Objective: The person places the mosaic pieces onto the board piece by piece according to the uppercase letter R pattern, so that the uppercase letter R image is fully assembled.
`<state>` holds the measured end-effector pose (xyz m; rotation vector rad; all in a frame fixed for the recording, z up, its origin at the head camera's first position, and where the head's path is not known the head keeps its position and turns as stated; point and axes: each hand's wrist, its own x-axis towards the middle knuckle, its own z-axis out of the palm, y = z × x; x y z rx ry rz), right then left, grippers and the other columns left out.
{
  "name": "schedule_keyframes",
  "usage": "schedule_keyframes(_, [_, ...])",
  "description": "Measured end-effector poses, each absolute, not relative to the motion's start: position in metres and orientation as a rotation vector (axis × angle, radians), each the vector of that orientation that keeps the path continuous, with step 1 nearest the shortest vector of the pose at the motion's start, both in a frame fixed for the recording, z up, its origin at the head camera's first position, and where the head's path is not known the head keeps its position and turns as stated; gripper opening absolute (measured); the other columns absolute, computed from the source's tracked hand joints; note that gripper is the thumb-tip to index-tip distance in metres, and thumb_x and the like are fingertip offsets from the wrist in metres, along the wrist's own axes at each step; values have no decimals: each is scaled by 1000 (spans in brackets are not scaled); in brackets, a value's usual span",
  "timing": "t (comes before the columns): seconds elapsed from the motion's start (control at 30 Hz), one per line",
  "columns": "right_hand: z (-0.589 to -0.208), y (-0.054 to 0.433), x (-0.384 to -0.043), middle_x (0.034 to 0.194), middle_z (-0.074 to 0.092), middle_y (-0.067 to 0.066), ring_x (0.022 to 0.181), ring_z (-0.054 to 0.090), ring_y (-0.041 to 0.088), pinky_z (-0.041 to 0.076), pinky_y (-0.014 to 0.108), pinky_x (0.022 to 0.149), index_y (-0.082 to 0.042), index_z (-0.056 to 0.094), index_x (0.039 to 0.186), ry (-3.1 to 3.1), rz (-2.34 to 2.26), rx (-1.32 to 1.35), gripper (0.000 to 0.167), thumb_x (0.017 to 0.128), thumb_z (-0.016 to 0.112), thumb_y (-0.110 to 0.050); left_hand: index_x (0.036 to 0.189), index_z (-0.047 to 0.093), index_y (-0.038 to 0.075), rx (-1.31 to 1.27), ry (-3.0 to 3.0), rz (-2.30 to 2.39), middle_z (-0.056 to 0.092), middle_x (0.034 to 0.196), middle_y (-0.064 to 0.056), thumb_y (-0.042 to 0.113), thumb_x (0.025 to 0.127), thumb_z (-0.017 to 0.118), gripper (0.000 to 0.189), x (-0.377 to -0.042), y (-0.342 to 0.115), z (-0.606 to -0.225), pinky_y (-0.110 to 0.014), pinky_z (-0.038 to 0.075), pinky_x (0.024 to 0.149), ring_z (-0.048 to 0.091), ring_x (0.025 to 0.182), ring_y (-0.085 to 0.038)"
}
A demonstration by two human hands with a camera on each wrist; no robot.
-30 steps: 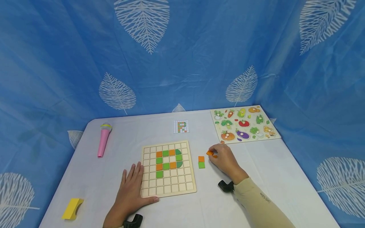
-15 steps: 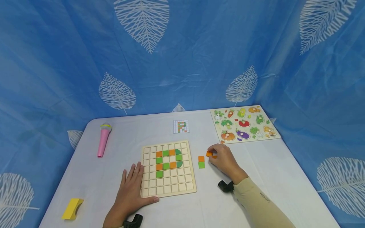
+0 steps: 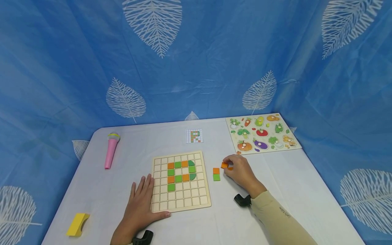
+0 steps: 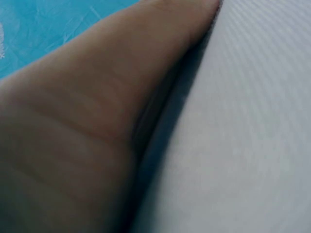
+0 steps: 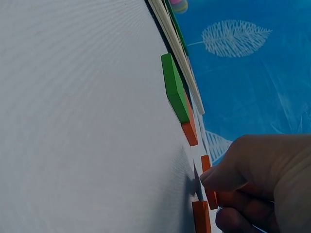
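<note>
My left hand (image 3: pixel 139 204) lies with spread fingers along the left edge of a wooden grid board (image 3: pixel 196 200), thumb by its near edge. Green and orange tiles fill some of its cells, in a shape like a P. Right of the board, my right hand (image 3: pixel 240 172) pinches an orange square tile (image 3: pixel 225 165) between thumb and fingers. Another orange tile (image 5: pixel 201 217) lies close under that hand, partly covered by it in the head view. Between board and hand, an orange tile (image 3: pixel 216 170) and a green tile (image 3: pixel 216 177) lie edge to edge on the table.
Behind the board lies a small pattern card (image 3: pixel 194 136) with a coloured R. A vegetable puzzle board (image 3: pixel 263 134) is at the back right. On the left are a pink toy microphone (image 3: pixel 112 149) and a yellow arched block (image 3: pixel 78 224).
My right hand has shifted very slightly left, and the pinched orange tile has turned a little. The left hand and the board have stayed put.
</note>
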<state>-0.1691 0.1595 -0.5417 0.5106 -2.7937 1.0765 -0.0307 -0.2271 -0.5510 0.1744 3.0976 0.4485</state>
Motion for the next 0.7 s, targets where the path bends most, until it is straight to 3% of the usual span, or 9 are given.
schedule_keyframes(0.4, [-525,134,-161,99,72,-2,94,65,18,57,41,87,-6,78,102,-2761,1205,605,27,78,87,3,164,29,-2,166,3096,444,22,171,-20,103,60,60,151,-31,-228,-552,-63,4,123,13,158,-39])
schedule_keyframes(0.53, [-521,112,-155,100,71,-3,91,64,16,57,36,83,-8,77,103,-2768,1238,731,26,81,87,2,164,30,-2,174,3107,439,23,171,-20,103,60,59,151,-30,-228,-553,-62,4,123,14,157,-39])
schedule_keyframes(0.7, [-518,85,-146,102,72,-2,95,64,15,55,37,88,-6,77,104,-2746,1280,923,25,82,85,3,164,31,-2,176,3122,456,24,170,-20,102,59,61,151,-30,-228,-554,-61,4,123,16,157,-40])
